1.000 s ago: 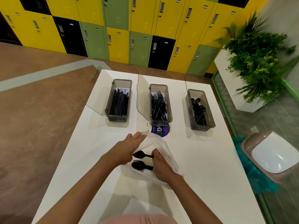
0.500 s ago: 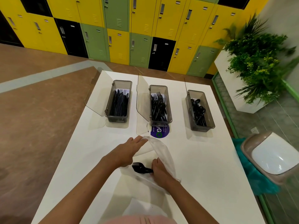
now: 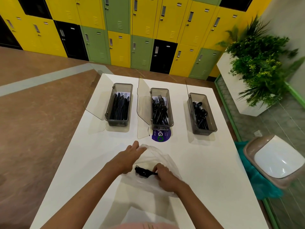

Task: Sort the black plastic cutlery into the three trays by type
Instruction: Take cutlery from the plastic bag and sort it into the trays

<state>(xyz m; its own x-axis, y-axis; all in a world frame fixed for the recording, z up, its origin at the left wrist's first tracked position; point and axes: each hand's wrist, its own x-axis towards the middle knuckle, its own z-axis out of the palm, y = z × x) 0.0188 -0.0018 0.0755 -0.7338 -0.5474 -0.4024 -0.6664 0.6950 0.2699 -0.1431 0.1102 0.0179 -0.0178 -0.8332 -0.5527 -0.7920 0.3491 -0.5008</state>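
A clear plastic bag (image 3: 162, 158) lies on the white table (image 3: 82, 162) near me. My left hand (image 3: 127, 157) holds the bag's upper edge, lifting it open. My right hand (image 3: 164, 174) pinches the handles of black plastic cutlery (image 3: 142, 171), whose heads point left; forks or spoons, I cannot tell which. Three grey trays stand at the far side with lids open: the left tray (image 3: 119, 104) has knives, the middle tray (image 3: 161, 107) has forks, the right tray (image 3: 201, 114) has spoons.
A purple round sticker (image 3: 162, 136) lies just in front of the middle tray. Right of the table a bin with a white lid (image 3: 277, 160) stands on a teal cloth, with a planter (image 3: 257, 66) behind. Coloured lockers (image 3: 140, 30) line the back wall.
The two separate black pieces have been drawn together into one bunch in my right hand. My left hand has raised the bag's edge slightly. The view has shifted a little.
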